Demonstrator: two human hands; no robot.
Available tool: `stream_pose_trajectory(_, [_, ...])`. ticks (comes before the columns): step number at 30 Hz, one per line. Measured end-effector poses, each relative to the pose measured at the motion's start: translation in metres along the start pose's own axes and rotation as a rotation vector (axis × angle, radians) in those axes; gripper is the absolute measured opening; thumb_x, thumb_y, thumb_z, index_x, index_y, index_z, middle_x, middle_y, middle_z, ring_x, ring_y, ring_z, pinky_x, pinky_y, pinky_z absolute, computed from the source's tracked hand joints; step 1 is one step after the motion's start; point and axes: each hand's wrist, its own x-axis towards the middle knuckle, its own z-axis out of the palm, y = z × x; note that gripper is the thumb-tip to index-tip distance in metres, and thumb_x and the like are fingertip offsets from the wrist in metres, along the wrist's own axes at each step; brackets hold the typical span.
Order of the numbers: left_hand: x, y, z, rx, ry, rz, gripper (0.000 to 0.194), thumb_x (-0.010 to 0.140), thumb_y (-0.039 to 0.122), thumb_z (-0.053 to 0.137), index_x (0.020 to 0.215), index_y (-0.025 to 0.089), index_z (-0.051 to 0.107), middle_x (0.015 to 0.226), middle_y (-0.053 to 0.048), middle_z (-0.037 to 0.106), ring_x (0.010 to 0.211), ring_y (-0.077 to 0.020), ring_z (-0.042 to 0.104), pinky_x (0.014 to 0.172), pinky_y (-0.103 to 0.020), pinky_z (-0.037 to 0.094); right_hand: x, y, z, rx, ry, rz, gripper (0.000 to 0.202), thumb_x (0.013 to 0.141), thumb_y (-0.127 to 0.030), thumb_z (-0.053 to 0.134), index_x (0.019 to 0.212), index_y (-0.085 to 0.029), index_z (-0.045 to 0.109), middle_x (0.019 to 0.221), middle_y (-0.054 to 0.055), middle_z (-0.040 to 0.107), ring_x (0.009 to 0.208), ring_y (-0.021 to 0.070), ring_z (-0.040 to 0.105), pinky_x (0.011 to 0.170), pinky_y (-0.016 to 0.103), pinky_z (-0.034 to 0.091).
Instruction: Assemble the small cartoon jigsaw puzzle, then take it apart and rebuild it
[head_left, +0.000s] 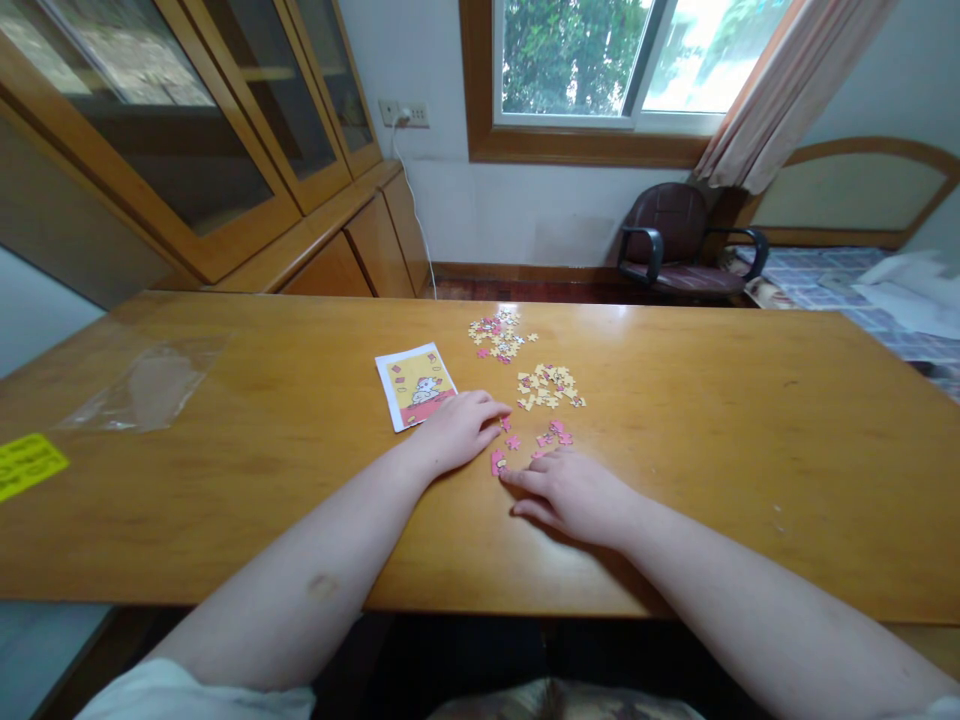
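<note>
"Two bare hands are above the wooden table in the head view; what does the left hand have?"

"Its fingers are loosely bent and a little apart, around a small pink piece. I cannot tell whether they grip it or only hover beside it"

"And the right hand?"

"Palm down, thumb well apart from the index finger, nothing pinched. The index fingertip touches the near edge of a pink puzzle cluster"

"Where are the other pieces?"

"A loose pink piece sits between the hands, more pink pieces lie just beyond the right hand, yellow pieces farther off, and a mixed pile near the far edge"

"Anything left of those?"

"A picture card, partly behind the left hand, and a clear plastic bag at the far left"
</note>
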Motion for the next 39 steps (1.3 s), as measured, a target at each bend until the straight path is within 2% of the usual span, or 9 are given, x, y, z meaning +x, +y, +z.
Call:
stream_pose_trajectory(5, [0.000, -0.002, 0.000, -0.042, 0.028, 0.014, 0.026, 0.090, 0.026, 0.053, 0.113, 0.020, 0.064, 0.108, -0.007, 0.064, 0.100, -0.0206, 0.059, 0.090, -0.032, 0.045, -0.001, 0.005, 0.000, -0.022, 0.055, -0.016, 0.037, 0.096, -0.042, 0.045, 0.121, -0.023, 0.064, 0.087, 0.007, 0.068, 0.079, 0.0187, 0.061, 0.075, 0.031, 0.041])
stream_pose_trajectory(9, [0.001, -0.002, -0.001, -0.058, 0.042, 0.000, 0.016, 0.089, 0.021, 0.053, 0.097, 0.019, 0.067, 0.099, -0.006, 0.067, 0.093, -0.0196, 0.061, 0.085, -0.032, 0.046, 0.000, 0.022, -0.003, -0.094, 0.240, 0.203, 0.031, 0.097, -0.033, 0.044, 0.105, -0.021, 0.071, 0.085, 0.008, 0.066, 0.079, 0.0178, 0.059, 0.076, 0.030, 0.040])
stream_pose_trajectory(13, [0.001, 0.000, -0.003, -0.071, 0.042, 0.005, 0.016, 0.089, 0.023, 0.052, 0.092, 0.019, 0.068, 0.095, -0.005, 0.067, 0.089, -0.0194, 0.061, 0.083, -0.033, 0.047, 0.003, 0.037, -0.006, -0.114, 0.243, 0.332, 0.030, 0.096, -0.032, 0.046, 0.105, -0.023, 0.073, 0.084, 0.007, 0.063, 0.074, 0.0168, 0.058, 0.072, 0.029, 0.040])
stream_pose_trajectory(17, [0.001, 0.002, -0.003, -0.092, 0.030, 0.010, 0.017, 0.089, 0.023, 0.053, 0.092, 0.019, 0.068, 0.094, -0.005, 0.067, 0.089, -0.0194, 0.062, 0.082, -0.032, 0.047, 0.008, 0.041, -0.003, -0.093, 0.206, 0.338, 0.029, 0.096, -0.029, 0.046, 0.098, -0.021, 0.074, 0.087, 0.007, 0.064, 0.077, 0.0166, 0.060, 0.073, 0.028, 0.041])
stream_pose_trajectory(24, [0.001, 0.005, -0.001, -0.131, 0.007, 0.022, 0.018, 0.089, 0.025, 0.053, 0.095, 0.019, 0.069, 0.096, -0.005, 0.069, 0.091, -0.0189, 0.062, 0.083, -0.032, 0.047, 0.011, 0.039, -0.001, -0.011, 0.231, 0.392, 0.020, 0.093, -0.023, 0.050, 0.094, -0.015, 0.068, 0.093, 0.009, 0.064, 0.086, 0.0181, 0.060, 0.079, 0.028, 0.043])
stream_pose_trajectory(30, [-0.002, 0.010, 0.000, -0.243, -0.062, 0.050, 0.021, 0.089, 0.031, 0.057, 0.103, 0.020, 0.068, 0.104, -0.005, 0.070, 0.096, -0.0187, 0.062, 0.085, -0.030, 0.046, 0.010, 0.028, 0.000, 0.238, 0.283, 0.391, 0.003, 0.083, -0.020, 0.062, 0.082, -0.018, 0.063, 0.083, 0.004, 0.067, 0.076, 0.0148, 0.059, 0.071, 0.025, 0.043])
stream_pose_trajectory(35, [-0.004, 0.016, -0.002, -0.283, -0.121, 0.112, 0.018, 0.087, 0.032, 0.058, 0.096, 0.022, 0.070, 0.088, -0.001, 0.072, 0.084, -0.0160, 0.064, 0.081, -0.027, 0.046, 0.012, 0.022, 0.008, 0.303, 0.317, 0.341, 0.008, 0.085, -0.023, 0.060, 0.085, -0.020, 0.067, 0.075, 0.001, 0.067, 0.070, 0.0138, 0.058, 0.066, 0.024, 0.041])
stream_pose_trajectory(39, [-0.004, 0.017, -0.001, -0.304, -0.125, 0.049, 0.018, 0.086, 0.032, 0.057, 0.090, 0.022, 0.071, 0.085, -0.001, 0.073, 0.081, -0.0159, 0.064, 0.079, -0.026, 0.046, 0.013, 0.022, 0.011, 0.284, 0.350, 0.290, 0.010, 0.086, -0.027, 0.060, 0.085, -0.021, 0.068, 0.075, 0.002, 0.067, 0.071, 0.0144, 0.058, 0.068, 0.025, 0.042])
